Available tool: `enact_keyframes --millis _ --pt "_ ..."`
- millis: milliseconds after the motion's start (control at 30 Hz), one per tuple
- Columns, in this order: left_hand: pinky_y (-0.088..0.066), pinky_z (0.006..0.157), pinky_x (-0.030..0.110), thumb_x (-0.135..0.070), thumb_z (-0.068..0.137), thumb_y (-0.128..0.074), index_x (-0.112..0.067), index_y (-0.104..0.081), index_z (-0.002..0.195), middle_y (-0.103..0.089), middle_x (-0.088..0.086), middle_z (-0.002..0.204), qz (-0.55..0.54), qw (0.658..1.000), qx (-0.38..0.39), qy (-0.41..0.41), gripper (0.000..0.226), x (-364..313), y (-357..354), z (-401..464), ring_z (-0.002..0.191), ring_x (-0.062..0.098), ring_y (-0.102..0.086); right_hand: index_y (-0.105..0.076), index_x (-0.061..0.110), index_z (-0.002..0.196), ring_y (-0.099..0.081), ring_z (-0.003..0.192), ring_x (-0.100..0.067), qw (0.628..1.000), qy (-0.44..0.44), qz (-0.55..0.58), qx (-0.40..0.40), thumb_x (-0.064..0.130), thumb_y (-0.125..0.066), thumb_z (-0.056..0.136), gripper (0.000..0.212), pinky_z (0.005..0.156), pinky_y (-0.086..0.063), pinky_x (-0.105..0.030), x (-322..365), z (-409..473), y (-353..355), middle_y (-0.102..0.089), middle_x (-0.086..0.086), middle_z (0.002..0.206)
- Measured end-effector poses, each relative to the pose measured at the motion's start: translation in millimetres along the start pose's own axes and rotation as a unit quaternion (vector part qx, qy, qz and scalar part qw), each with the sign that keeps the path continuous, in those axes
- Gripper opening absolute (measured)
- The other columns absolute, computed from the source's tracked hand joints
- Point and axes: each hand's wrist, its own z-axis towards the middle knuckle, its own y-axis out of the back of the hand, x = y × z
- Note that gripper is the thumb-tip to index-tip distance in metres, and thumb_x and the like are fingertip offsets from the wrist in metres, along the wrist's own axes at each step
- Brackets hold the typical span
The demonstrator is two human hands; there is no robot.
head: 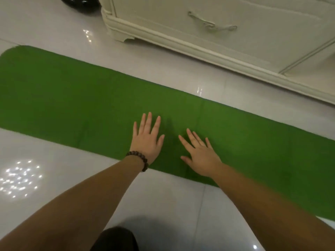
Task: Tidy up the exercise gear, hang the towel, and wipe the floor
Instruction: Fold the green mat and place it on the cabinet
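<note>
Two flat hands on a green mat

The green mat [90,98] lies unrolled on the glossy white floor [54,160], running from the left to the lower right, beside a cream cabinet [217,33]. The left hand [147,138], with a bead bracelet [138,160] on its wrist, rests palm down on the mat with fingers straight and spread. The right hand [199,153] lies just beside it, also flat with fingers spread. Neither hand grasps anything. A dark round object [79,1] sits at the top left.
</note>
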Motion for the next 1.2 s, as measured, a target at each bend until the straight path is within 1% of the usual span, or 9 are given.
enact_keyframes --millis 233,433,567,667,767,833,933,1033,1200 --pt "0.005 0.119 0.048 -0.046 0.101 -0.018 -0.021 0.011 0.152 0.018 0.008 0.159 0.021 0.989 0.073 -0.129 0.064 -180 -66 -9 0.145 0.024 0.019 0.021 0.038 0.144 0.022 0.143 -0.021 0.994 -0.103 0.017 0.010 0.054 -0.027 0.097 0.069 0.116 0.001 -0.055 -146 -103 -68 0.033 0.001 0.148" --pt "0.006 0.118 0.052 -0.047 0.100 -0.018 -0.021 0.011 0.152 0.019 0.008 0.159 0.080 0.965 0.113 -0.222 0.065 -301 -123 -32 0.145 0.025 0.020 0.019 0.041 0.144 0.023 0.142 -0.020 0.979 -0.187 0.044 -0.071 0.060 -0.003 0.091 0.060 0.116 0.005 -0.054 -227 -171 -132 0.025 0.003 0.154" --pt "0.007 0.117 0.053 -0.047 0.099 -0.019 -0.021 0.009 0.152 0.019 0.009 0.159 0.098 0.952 0.104 -0.270 0.065 -368 -149 -36 0.145 0.026 0.019 0.018 0.044 0.144 0.023 0.143 -0.019 0.940 -0.299 0.102 -0.126 0.061 0.005 0.090 0.058 0.116 0.007 -0.053 -279 -216 -179 0.021 0.008 0.155" --pt "0.010 0.114 0.060 -0.060 0.094 -0.016 -0.029 0.017 0.150 0.029 0.007 0.155 0.124 0.946 0.113 -0.278 0.072 -413 -168 -34 0.144 0.028 0.022 0.009 0.045 0.146 0.018 0.144 -0.017 0.923 -0.325 0.130 -0.161 0.062 0.007 0.090 0.058 0.117 0.005 -0.052 -314 -243 -204 0.012 0.010 0.157" --pt "0.017 0.103 0.068 -0.085 0.078 -0.015 -0.038 0.035 0.138 0.045 0.004 0.145 0.178 0.945 0.159 -0.222 0.091 -438 -183 -30 0.137 0.032 0.036 0.006 0.046 0.146 0.014 0.145 -0.017 0.910 -0.343 0.143 -0.184 0.064 0.002 0.090 0.059 0.117 0.007 -0.049 -353 -264 -220 0.010 0.011 0.157" --pt "0.015 0.102 0.071 -0.091 0.069 -0.009 -0.039 0.041 0.134 0.048 0.004 0.144 0.203 0.942 0.176 -0.202 0.097 -443 -187 -27 0.134 0.033 0.040 0.010 0.048 0.144 0.016 0.145 -0.016 0.890 -0.386 0.152 -0.191 0.064 0.002 0.090 0.058 0.117 0.009 -0.048 -385 -282 -232 0.013 0.012 0.156" --pt "0.012 0.103 0.072 -0.092 0.060 0.002 -0.038 0.045 0.130 0.054 0.005 0.138 0.219 0.938 0.194 -0.188 0.099 -445 -185 -26 0.132 0.034 0.042 0.013 0.049 0.143 0.017 0.145 -0.015 0.850 -0.460 0.172 -0.190 0.060 -0.001 0.092 0.055 0.116 0.011 -0.048 -431 -310 -248 0.017 0.012 0.155" --pt "0.012 0.102 0.072 -0.092 0.059 0.004 -0.038 0.047 0.129 0.061 0.004 0.130 0.228 0.935 0.204 -0.182 0.098 -449 -184 -26 0.130 0.033 0.045 0.011 0.045 0.146 0.016 0.145 -0.016 0.810 -0.512 0.214 -0.190 0.054 -0.007 0.096 0.053 0.117 0.008 -0.050 -463 -328 -256 0.015 0.009 0.158" --pt "0.009 0.105 0.071 -0.091 0.057 0.007 -0.038 0.047 0.129 0.059 0.004 0.132 0.250 0.930 0.207 -0.171 0.098 -452 -181 -27 0.131 0.034 0.043 0.006 0.041 0.148 0.016 0.145 -0.020 0.802 -0.511 0.242 -0.194 0.052 -0.009 0.097 0.054 0.116 0.009 -0.051 -467 -325 -253 0.014 0.004 0.159"
